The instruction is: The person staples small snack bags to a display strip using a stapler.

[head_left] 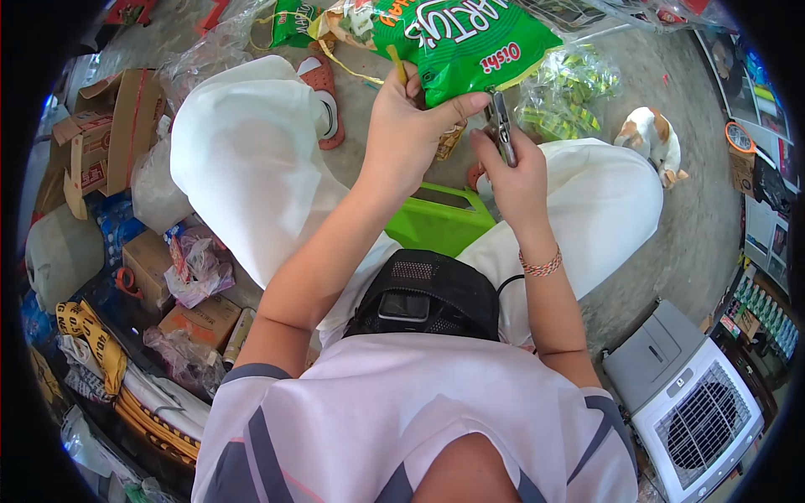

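Note:
My left hand [401, 121] pinches the lower edge of a shiny green snack bag [470, 50] marked Marty's and Oishi. A short yellow strip [397, 63] sticks up between its fingers. My right hand [516, 163] grips a small silver metal hand tool [501, 126], its upper end right at the bag's bottom corner. What kind of tool it is, I cannot tell. A thin yellow band [348, 69] runs on the left of the bag, near another green packet [292, 23]. Below the hands, between my knees, stands a bright green plastic stool [440, 222].
Clear plastic with green-yellow packets [570, 92] lies beyond my right knee, near a white and brown cat [652, 144]. Cardboard boxes [113, 138] and plastic bags [199, 268] crowd the left. An air cooler [692, 411] stands at the lower right.

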Demonstrator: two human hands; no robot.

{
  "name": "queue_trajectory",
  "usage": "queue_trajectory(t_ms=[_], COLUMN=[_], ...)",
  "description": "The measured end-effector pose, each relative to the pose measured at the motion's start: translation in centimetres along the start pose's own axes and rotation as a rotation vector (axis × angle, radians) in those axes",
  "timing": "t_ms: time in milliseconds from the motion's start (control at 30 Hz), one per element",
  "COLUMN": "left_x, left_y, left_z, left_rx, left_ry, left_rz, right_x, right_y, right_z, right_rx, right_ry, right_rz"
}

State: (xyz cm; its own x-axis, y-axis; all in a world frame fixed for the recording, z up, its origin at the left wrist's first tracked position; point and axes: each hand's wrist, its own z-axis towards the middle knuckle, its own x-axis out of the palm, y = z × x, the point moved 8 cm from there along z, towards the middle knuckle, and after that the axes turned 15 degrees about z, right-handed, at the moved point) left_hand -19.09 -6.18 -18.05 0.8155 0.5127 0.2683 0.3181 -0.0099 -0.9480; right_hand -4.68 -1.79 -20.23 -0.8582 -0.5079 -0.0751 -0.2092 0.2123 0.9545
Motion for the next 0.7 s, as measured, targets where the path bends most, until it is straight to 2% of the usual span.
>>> queue_trajectory(t_ms=[133, 300, 600, 700], left_x=[0.0, -0.1, 0.2, -0.2], left_y=[-0.3, -0.2, 0.2, 1.5], left_z=[-0.1, -0.2, -0.2, 0.4], left_rx=[-0.007, 0.025, -0.044, 0.113], left_ry=[-0.007, -0.005, 0.012, -0.077], left_rz=[-0.034, -0.03, -0.047, 0.112], right_x=[0.3, 0.2, -0.1, -0.4], right_y=[-0.1, -0.3, -1.1, -2.6], right_z=[0.0, 0.2, 0.5, 1.0], right_rx=[-0.004, 0.004, 0.03, 0.08], right_ry=[0.006, 0.009, 0.029, 0.028], right_rz=[0.082, 0.023, 0.043, 0.045])
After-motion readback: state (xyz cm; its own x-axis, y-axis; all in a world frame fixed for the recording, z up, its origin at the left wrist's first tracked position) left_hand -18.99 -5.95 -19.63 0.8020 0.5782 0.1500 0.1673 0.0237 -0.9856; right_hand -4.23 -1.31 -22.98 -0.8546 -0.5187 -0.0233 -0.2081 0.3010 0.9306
